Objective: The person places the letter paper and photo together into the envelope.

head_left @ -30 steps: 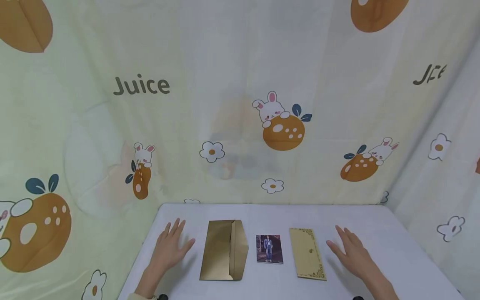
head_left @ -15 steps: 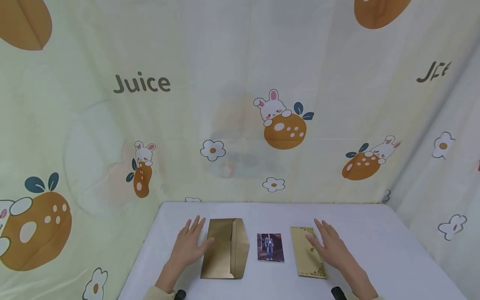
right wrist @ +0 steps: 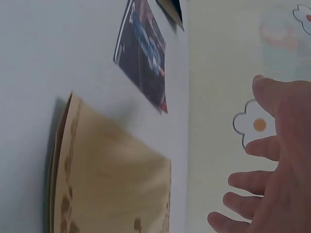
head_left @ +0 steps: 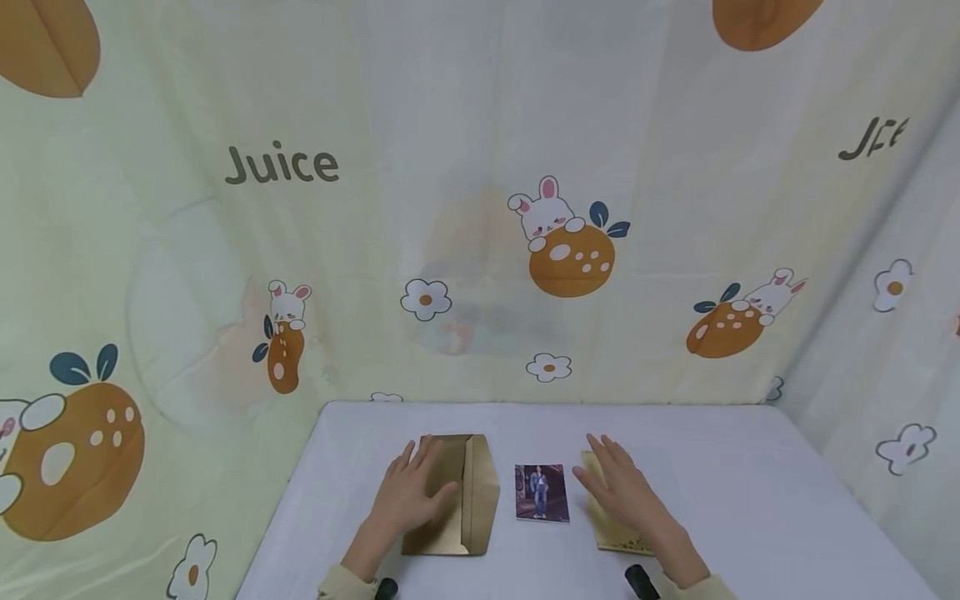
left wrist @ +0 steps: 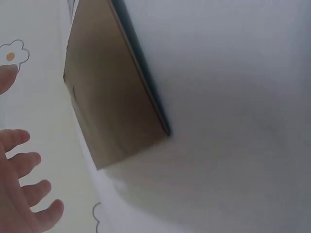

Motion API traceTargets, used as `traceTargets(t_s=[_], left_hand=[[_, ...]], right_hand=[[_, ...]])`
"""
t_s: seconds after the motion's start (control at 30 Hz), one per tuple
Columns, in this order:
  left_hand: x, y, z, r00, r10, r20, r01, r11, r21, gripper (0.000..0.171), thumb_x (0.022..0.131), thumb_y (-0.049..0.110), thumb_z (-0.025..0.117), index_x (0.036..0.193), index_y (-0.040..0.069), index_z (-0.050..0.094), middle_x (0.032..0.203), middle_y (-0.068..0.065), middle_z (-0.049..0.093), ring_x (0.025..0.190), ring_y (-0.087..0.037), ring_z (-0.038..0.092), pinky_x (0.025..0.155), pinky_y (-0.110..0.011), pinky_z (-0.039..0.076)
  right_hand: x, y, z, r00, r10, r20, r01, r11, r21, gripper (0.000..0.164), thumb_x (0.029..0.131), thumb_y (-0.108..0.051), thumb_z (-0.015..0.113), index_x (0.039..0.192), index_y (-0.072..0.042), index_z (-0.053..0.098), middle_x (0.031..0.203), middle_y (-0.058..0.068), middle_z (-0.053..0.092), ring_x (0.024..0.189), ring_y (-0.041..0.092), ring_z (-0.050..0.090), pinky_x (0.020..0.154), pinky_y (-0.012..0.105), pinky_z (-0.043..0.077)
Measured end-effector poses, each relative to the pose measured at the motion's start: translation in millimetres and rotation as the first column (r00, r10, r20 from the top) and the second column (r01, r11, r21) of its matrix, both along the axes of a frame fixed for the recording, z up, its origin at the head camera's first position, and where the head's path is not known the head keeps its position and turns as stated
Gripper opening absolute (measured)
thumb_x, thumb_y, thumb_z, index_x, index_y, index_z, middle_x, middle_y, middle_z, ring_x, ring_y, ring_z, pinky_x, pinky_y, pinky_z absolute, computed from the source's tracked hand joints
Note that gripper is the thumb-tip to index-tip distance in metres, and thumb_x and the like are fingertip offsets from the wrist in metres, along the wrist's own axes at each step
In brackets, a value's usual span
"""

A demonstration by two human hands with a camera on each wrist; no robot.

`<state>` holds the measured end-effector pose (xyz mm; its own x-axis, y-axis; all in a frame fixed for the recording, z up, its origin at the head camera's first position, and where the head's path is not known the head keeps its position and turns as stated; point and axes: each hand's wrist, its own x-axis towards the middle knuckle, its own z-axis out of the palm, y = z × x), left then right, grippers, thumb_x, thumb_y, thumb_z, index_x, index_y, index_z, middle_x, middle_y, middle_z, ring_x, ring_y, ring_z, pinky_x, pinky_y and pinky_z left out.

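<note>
In the head view my left hand (head_left: 407, 496) hovers over the left part of a gold envelope (head_left: 482, 492), whose pointed flap faces right. The left wrist view shows the envelope (left wrist: 107, 87) below the spread fingers, with a gap between. My right hand (head_left: 622, 492), also with fingers extended, is above a yellowish folded card (head_left: 617, 535) with a brown ornamental border and covers much of it. Seen from the right wrist, the card (right wrist: 116, 170) lies untouched, its layered edge visible. A small photo (head_left: 542, 492) of a standing person in blue lies between the two hands.
A white-covered table (head_left: 720, 467) bears all three paper items. Behind it hangs a pale curtain (head_left: 450, 233) printed with rabbits, oranges and flowers, and another curtain panel (head_left: 900, 350) closes the right side. Dark devices are strapped at both wrists.
Both hands have moved inward: the left one from beside the envelope to above it, the right one from beside the card to above it. The paper items stay in place.
</note>
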<state>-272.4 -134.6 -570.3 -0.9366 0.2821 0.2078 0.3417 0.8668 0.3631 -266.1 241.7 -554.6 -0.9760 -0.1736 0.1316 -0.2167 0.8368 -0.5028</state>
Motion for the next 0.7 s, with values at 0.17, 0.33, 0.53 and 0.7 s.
traceTargets(t_s=[0.17, 0.33, 0.53, 0.7], left_hand=[[-2.8, 11, -3.1, 0.999, -0.036, 0.007, 0.037, 0.999, -0.020, 0.074, 0.097, 0.050, 0.057, 0.155, 0.010, 0.036, 0.162, -0.018, 0.034, 0.147, -0.048, 0.030, 0.112, -0.064, 0.032], [-6.3, 22, -7.5, 0.998, -0.060, 0.006, 0.060, 0.996, -0.063, 0.074, 0.097, 0.053, 0.055, 0.155, 0.012, 0.036, 0.164, -0.016, 0.029, 0.148, -0.049, 0.028, 0.113, -0.065, 0.031], [-8.2, 31, -14.3, 0.997, -0.079, 0.024, 0.081, 0.990, -0.112, 0.073, 0.097, 0.061, 0.051, 0.154, 0.016, 0.041, 0.164, -0.017, 0.030, 0.149, -0.049, 0.026, 0.113, -0.066, 0.028], [-4.9, 35, -14.2, 0.994, -0.101, 0.038, 0.105, 0.987, -0.123, 0.069, 0.097, 0.058, 0.051, 0.150, 0.015, 0.047, 0.162, -0.018, 0.033, 0.147, -0.051, 0.028, 0.111, -0.070, 0.028]], right_hand=[[-1.4, -22, -1.3, 0.999, 0.044, -0.009, -0.044, 0.999, 0.013, 0.074, 0.102, -0.051, 0.051, 0.156, -0.005, 0.031, 0.160, 0.031, 0.028, 0.147, 0.052, 0.025, 0.114, 0.066, 0.026], [-4.4, -47, -7.5, 0.997, 0.081, -0.014, -0.081, 0.996, 0.029, 0.070, 0.101, -0.046, 0.056, 0.154, -0.005, 0.037, 0.158, 0.029, 0.034, 0.145, 0.049, 0.032, 0.113, 0.063, 0.031], [-5.3, -77, -19.2, 0.985, 0.170, -0.026, -0.168, 0.984, 0.056, 0.065, 0.099, -0.039, 0.061, 0.149, -0.001, 0.044, 0.153, 0.028, 0.042, 0.141, 0.046, 0.041, 0.111, 0.059, 0.036], [-4.4, -99, -24.6, 0.956, 0.284, -0.079, -0.274, 0.955, 0.115, 0.060, 0.098, -0.031, 0.065, 0.143, 0.005, 0.049, 0.148, 0.031, 0.047, 0.137, 0.046, 0.047, 0.108, 0.057, 0.041]])
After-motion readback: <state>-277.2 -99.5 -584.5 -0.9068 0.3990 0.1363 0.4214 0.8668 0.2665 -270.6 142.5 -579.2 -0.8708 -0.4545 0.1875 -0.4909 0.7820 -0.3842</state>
